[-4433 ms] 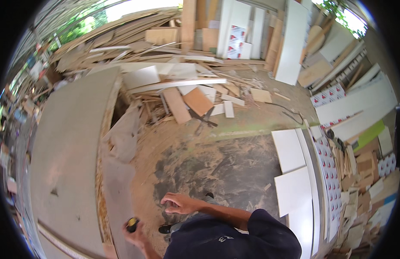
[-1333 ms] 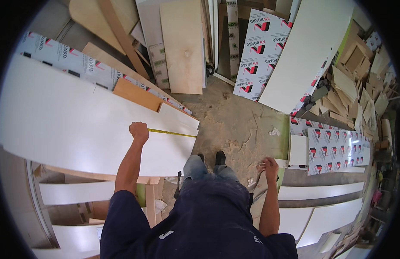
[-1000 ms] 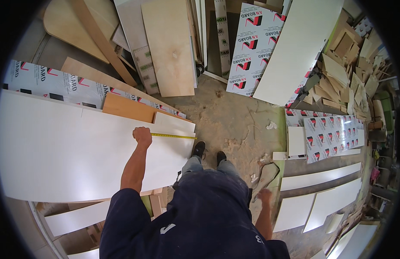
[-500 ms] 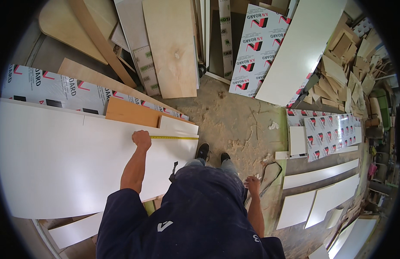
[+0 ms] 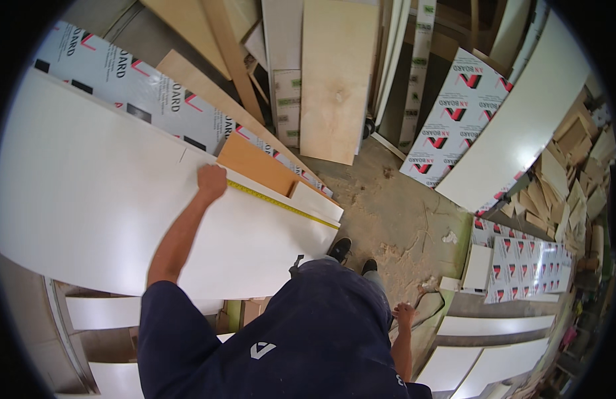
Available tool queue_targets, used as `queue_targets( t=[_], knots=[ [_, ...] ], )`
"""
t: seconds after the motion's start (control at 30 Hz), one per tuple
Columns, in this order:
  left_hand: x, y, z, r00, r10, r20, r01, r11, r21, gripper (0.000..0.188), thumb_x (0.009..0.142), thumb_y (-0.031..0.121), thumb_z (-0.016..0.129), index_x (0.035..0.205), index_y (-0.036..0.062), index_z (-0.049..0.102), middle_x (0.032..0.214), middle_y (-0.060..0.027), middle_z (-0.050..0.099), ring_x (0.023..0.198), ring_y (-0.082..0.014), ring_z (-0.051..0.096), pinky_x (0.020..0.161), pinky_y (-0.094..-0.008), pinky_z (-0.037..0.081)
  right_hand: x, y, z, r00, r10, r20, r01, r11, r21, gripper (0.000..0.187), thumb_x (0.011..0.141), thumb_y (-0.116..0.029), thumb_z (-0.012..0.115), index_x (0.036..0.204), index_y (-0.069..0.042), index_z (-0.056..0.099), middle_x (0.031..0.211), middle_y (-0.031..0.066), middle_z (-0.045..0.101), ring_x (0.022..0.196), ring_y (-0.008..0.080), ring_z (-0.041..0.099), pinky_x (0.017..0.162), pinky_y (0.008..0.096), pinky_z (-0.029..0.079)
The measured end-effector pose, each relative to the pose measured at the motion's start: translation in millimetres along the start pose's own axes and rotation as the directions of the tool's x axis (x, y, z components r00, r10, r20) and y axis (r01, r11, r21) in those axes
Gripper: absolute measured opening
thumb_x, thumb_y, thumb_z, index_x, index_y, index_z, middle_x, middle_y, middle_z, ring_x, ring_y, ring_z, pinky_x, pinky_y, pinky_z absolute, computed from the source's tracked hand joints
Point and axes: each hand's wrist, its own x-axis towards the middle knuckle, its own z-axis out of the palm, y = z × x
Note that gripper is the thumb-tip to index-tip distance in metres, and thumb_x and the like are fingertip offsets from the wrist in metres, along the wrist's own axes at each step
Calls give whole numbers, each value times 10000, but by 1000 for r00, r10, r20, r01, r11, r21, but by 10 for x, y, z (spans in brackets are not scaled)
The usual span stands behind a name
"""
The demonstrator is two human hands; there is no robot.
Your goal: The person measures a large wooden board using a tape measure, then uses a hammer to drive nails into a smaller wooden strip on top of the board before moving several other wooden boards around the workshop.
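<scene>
A large white board (image 5: 108,199) lies at my left, its right end beside my shoes. My left hand (image 5: 211,181) is closed in a fist over its far edge, gripping a tape measure; the case is hidden in the fist. The yellow tape blade (image 5: 281,203) runs from the hand along that edge to the board's right end. Left of the fist, a short dark line marks the board. My right hand (image 5: 404,314) hangs low beside my right thigh with its fingers curled; what they hold, if anything, is too small to make out.
Behind the white board lie an orange-brown panel (image 5: 258,166) and film-covered printed boards (image 5: 132,80). A plywood sheet (image 5: 338,86) leans ahead. Wood offcuts (image 5: 547,193) are heaped at the right. White panels (image 5: 494,324) lie low right. Sawdust covers the floor (image 5: 394,246).
My view has turned, so the boards appear rotated and shifted. My left hand stays on the board's far edge with the tape drawn out. My right hand stays low at my side.
</scene>
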Motion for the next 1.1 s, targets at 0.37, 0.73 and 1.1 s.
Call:
queue_targets(
  t=[0.37,0.73,1.1],
  knots=[
    [-240,-1330,-1020,970,-140,-197,170,975,146,162,810,115,555,858,88,708,907,-103,670,918,-259,623,778,-391,487,187,-367,406,992,-67,111,70,997,-26,229,866,-134,564,978,51,637,787,135,661,613,185,650,528,298,514],
    [-206,-1217,-982,939,-184,-290,241,954,177,136,794,125,591,820,78,716,1001,-102,606,955,-238,586,802,-358,454,189,-451,449,993,-59,106,68,994,-86,227,872,-142,566,975,47,639,792,135,664,611,188,647,523,311,507],
    [-207,-1164,-969,920,-207,-332,294,925,239,158,809,160,604,871,107,740,1150,-83,530,1045,-237,518,863,-343,417,93,-398,422,995,-54,79,65,987,-144,238,862,-135,562,964,60,650,788,149,676,624,207,670,527,306,521]
  ],
)
